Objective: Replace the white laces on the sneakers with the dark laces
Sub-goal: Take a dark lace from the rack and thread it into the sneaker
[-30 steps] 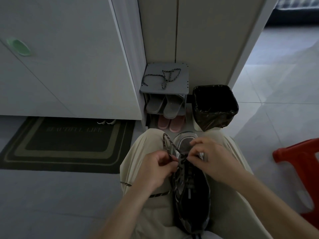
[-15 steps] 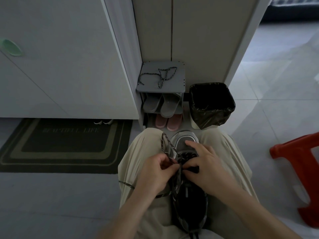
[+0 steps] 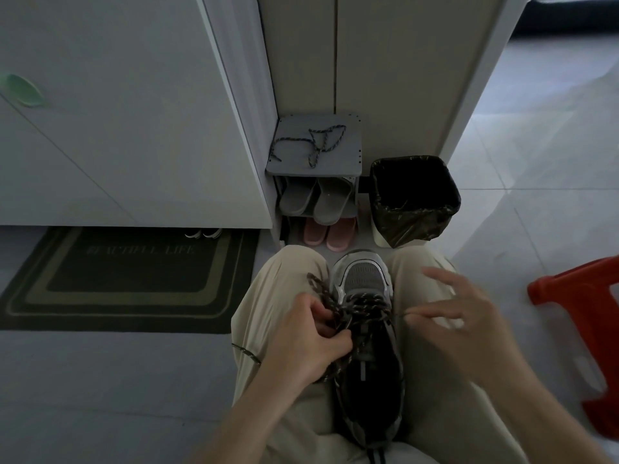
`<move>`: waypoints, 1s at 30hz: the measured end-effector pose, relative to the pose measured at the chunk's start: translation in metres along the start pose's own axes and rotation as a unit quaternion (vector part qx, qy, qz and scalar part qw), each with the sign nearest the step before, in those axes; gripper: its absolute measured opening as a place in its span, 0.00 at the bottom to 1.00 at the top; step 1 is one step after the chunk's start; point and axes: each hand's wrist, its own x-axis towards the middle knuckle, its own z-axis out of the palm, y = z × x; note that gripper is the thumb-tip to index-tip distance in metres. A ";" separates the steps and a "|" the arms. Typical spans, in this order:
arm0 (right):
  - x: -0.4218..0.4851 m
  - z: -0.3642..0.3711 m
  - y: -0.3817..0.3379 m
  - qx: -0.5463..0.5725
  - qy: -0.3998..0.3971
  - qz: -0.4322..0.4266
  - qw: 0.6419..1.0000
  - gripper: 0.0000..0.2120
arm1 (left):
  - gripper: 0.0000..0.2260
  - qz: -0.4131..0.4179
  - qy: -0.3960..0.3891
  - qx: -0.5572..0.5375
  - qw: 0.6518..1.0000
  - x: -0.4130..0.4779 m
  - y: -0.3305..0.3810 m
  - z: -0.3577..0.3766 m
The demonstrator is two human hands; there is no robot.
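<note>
A grey and black sneaker [image 3: 366,336] lies between my knees, toe pointing away. A dark speckled lace [image 3: 363,304] crosses its front eyelets. My left hand [image 3: 311,336] grips a bunch of this lace at the shoe's left side, with a loop sticking up past my fingers. My right hand [image 3: 459,316], blurred, is to the right of the shoe and pinches a thin end of the lace between thumb and forefinger, its other fingers spread. A second dark lace [image 3: 313,140] lies loose on top of the small grey shoe rack [image 3: 348,162].
The rack holds grey slippers [image 3: 316,200] and pink slippers [image 3: 330,232]. A bin with a dark bag [image 3: 415,200] stands right of it. A red plastic stool [image 3: 582,333] is at the right edge, a dark doormat [image 3: 127,279] at the left, white cabinet doors behind.
My right hand has moved from the shoe's tongue out to the right, drawing the lace end with it. My left hand has kept its hold by the shoe.
</note>
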 end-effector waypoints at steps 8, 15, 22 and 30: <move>-0.003 -0.052 0.018 -0.088 -0.045 0.112 0.989 0.08 | 0.16 0.008 0.021 -0.034 0.999 -0.003 -0.003 0.006; 0.003 0.004 -0.025 -0.200 0.051 -0.110 0.972 0.13 | 0.16 0.013 0.032 -0.047 0.998 -0.009 -0.005 0.008; 0.000 0.042 -0.031 -0.324 -0.088 -0.176 0.925 0.11 | 0.15 0.019 0.042 -0.036 0.998 -0.015 -0.004 0.008; 0.001 0.039 -0.027 -0.281 -0.070 -0.169 0.942 0.07 | 0.13 0.015 0.023 -0.009 1.000 -0.017 -0.004 0.006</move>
